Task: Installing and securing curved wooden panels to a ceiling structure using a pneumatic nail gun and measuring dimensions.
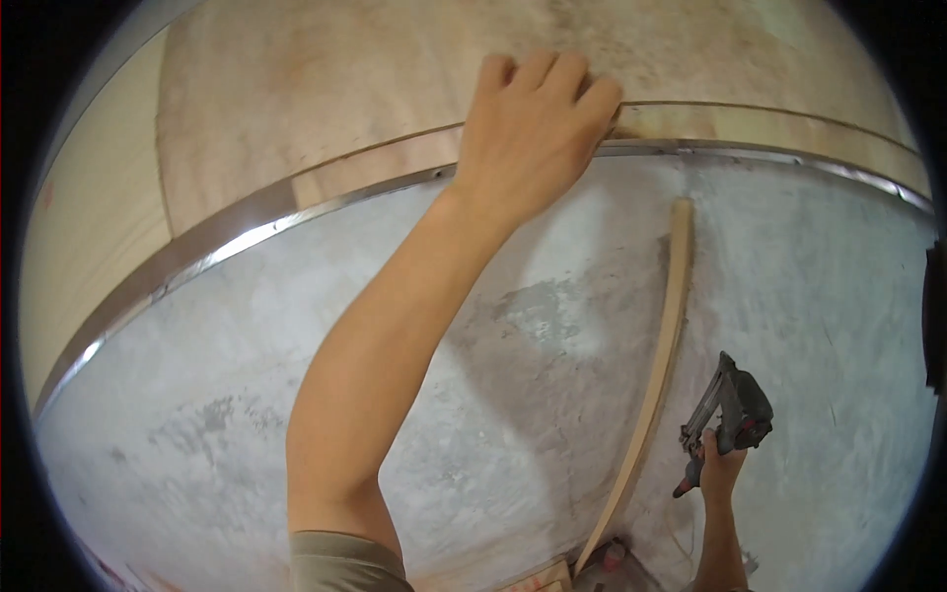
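My left arm reaches up across the middle, and my left hand is closed over a narrow wooden strip. Its fingers are bent with their tips hidden, and the thumb is out of sight. The strip follows the lower edge of a large plywood panel, just above a shiny metal edge. At the lower right my right hand grips a dark nail gun by its handle, well below the strip and apart from the wall.
A grey plastered wall spans the view below the metal edge. A long wooden batten leans there, between my two arms. Wood pieces and a small reddish object lie at its foot. A paler board adjoins the plywood on the left.
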Tool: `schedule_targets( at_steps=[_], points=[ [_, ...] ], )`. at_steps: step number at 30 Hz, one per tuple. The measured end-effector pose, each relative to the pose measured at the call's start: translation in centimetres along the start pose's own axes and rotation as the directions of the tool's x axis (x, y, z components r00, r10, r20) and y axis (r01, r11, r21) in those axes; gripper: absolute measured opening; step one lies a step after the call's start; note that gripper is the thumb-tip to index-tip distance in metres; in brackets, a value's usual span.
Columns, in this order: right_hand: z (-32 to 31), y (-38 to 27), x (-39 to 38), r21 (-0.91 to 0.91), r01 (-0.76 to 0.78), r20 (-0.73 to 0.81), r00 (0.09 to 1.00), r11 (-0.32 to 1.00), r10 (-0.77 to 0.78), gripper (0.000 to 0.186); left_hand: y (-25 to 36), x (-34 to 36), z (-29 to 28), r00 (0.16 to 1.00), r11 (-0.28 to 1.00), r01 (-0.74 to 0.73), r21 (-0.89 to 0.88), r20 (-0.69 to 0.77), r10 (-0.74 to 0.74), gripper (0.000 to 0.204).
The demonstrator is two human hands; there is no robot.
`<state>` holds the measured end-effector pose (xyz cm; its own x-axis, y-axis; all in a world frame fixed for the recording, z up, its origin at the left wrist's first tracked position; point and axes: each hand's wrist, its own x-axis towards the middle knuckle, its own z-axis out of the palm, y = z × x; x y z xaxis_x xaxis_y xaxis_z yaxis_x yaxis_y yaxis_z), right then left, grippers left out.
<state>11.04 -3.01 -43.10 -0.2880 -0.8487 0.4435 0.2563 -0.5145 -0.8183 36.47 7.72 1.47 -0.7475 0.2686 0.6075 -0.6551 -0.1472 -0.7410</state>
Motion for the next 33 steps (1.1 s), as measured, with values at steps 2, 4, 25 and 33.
schedule_targets(
  at_steps=[2,4,25,33],
  points=[
    [1.4,0.2,1.1,0.006,0.021,0.093,0.995,1.0,-0.021,0.022,-1.8,1.1,-0.7,0.985,0.991,-0.084,0.101,0.159,0.067,0.023],
    [2.2,0.0,2.0,0.014,-0.027,0.206,0.978,1.0,0.023,0.024,-2.5,1.1,-1.7,0.973,0.975,-0.121,0.187,0.214,0.08,0.024],
    [1.7,-1.7,3.6,-0.166,-0.106,0.261,0.954,0.98,0.148,0.023,-1.5,-2.4,3.1,0.944,0.982,0.013,-0.189,0.327,0.051,0.044],
    [4.3,-5.3,1.8,-0.132,0.189,0.061,0.981,0.973,-0.183,0.045,-4.0,-0.7,11.8,0.999,0.974,-0.014,-0.226,-0.042,0.005,0.028]
  ],
)
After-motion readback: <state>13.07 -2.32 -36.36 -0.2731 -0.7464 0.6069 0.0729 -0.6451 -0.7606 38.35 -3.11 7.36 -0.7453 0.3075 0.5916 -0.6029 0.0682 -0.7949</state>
